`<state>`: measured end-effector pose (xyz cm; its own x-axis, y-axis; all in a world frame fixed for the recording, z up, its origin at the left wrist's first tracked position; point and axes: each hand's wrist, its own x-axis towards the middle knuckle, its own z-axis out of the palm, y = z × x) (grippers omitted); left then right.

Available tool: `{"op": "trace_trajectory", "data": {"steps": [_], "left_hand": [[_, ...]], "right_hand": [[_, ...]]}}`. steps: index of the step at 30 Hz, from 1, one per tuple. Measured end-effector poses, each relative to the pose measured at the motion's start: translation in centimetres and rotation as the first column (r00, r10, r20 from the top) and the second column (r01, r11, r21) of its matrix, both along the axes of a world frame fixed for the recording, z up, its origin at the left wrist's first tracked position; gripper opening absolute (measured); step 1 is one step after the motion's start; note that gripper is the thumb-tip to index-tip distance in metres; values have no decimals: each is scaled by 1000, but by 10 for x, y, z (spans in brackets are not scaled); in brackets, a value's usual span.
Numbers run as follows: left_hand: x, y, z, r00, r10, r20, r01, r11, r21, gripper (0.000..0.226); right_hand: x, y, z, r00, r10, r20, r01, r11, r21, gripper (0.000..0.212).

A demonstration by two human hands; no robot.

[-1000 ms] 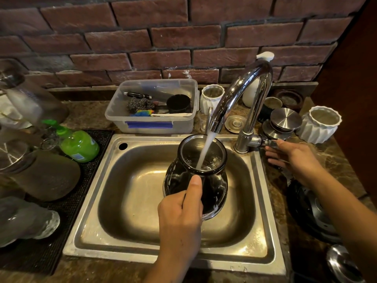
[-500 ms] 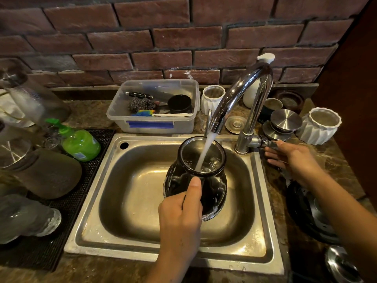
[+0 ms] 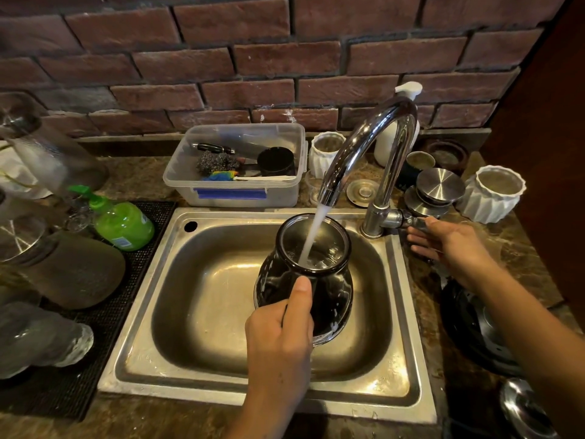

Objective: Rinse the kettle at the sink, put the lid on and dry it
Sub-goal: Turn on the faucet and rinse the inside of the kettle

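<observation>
Black kettle [image 3: 335, 299]: glossy and round-bellied, lid off. You hold it a little tilted inside the basin, with its open mouth under the spout.
Water [image 3: 311, 232]: a white stream runs straight into the mouth, and some has pooled inside.
Left hand [image 3: 278, 340]: clamped round the kettle's handle, thumb laid along its top.
Right hand [image 3: 449, 245]: out at the chrome tap lever [image 3: 411, 221], fingertips touching it. I cannot tell whether you pinch it or only rest on it.
Chrome gooseneck faucet [image 3: 354, 147]: arches over the stainless steel sink [image 3: 139, 312] from its back right corner.
Lids: stacked round brushed-steel lids [image 3: 440, 185] lie on the brown stone surface [image 3: 522, 248] behind your right hand, and a shiny steel dome [image 3: 522, 410] sits at lower right. I cannot tell which one fits the kettle.
Progress: you are in the rinse, the first step. By my reading you have yet to close the tap, tip the water out, fit the lid and dry the kettle.
</observation>
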<state>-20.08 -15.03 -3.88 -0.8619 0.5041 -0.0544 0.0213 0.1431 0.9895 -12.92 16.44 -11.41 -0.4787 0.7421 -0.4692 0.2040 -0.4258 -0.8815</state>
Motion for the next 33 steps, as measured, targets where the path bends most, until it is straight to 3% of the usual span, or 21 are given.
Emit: {"op": "trace_trajectory", "data": {"steps": [14,25,33], "left_hand": [[2,1,1,1000,13,0,-13,1000,9,86],[3,1,-2,999,51,-2,-51,999,-17,59],[0,0,-1,999,42,0,-42,999,-23,57]], "right_hand": [[0,3,-8,1000,1,-22,0,1000,15,18],[-5,-3,-6,999,-49,5,49,998,39,23],[-15,-19,1,987,-160,36,155,982,108,30]]}}
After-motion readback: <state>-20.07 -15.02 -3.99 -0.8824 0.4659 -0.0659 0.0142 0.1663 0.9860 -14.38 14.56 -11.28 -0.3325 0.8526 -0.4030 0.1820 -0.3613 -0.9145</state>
